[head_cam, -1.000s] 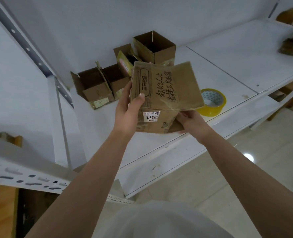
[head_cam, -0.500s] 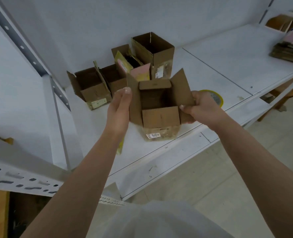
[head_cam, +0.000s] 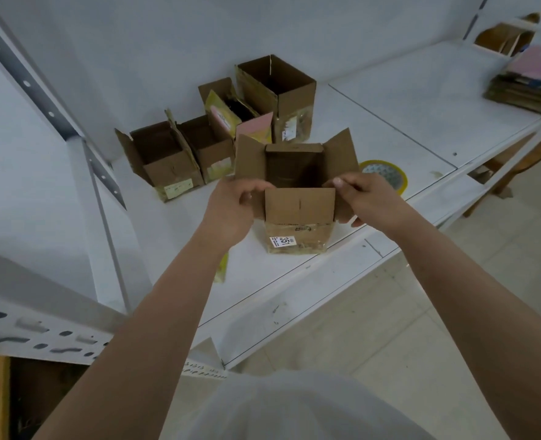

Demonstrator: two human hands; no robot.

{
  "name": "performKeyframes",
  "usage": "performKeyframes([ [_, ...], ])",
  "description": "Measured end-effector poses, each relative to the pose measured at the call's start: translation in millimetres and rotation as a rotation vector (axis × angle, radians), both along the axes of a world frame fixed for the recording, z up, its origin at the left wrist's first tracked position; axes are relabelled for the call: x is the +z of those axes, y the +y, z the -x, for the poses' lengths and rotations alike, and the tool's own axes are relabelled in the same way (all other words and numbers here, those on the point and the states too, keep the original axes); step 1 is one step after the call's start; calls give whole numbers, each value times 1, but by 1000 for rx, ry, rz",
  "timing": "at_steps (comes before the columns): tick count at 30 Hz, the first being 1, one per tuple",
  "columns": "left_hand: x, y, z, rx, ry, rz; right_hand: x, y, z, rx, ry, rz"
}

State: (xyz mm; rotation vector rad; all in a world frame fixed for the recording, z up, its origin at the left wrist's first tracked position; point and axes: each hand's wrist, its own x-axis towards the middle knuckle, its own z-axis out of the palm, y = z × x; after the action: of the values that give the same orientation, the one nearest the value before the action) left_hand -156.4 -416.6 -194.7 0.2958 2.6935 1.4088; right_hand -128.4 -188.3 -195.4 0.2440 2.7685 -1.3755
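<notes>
A small brown cardboard box (head_cam: 298, 207) with a white "351" label stands upright near the front edge of the white shelf (head_cam: 405, 128), its four top flaps spread open. My left hand (head_cam: 231, 208) grips the box's left flap with curled fingers. My right hand (head_cam: 362, 196) pinches the right flap near the front corner, thumb on top. The inside of the box looks dark and empty.
Behind it stand several open cardboard boxes (head_cam: 275, 90), one with pink and yellow card inside. A roll of yellow tape (head_cam: 386, 173) lies just behind my right hand. A stack of flattened cardboard (head_cam: 526, 87) sits at the far right. A slotted metal upright (head_cam: 24, 81) runs along the left.
The box was held tilted in the air with its side toward me; it has been turned upright, set down on the shelf, and both hands have shifted onto its side flaps.
</notes>
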Motion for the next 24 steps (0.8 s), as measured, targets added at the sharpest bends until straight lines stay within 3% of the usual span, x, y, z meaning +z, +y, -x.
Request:
performKeyframes([
  [2, 4, 0, -4, 18, -22, -131, 1, -3, -2, -66, -1, 93],
  [5, 5, 1, -8, 9, -25, -141, -2, -2, -5, -41, -8, 142],
  [11, 3, -2, -14, -71, -22, -112, 11, 10, -7, 164, -229, 13],
  [13, 3, -5, -15, -68, -83, -138, 8, 10, -11, 182, -219, 6],
  [17, 5, -2, -15, -86, -81, 29, 7, 5, -11, 163, -172, 75],
  [24, 44, 23, 4, -46, 186, 24, 37, 21, 0, 134, 30, 67],
])
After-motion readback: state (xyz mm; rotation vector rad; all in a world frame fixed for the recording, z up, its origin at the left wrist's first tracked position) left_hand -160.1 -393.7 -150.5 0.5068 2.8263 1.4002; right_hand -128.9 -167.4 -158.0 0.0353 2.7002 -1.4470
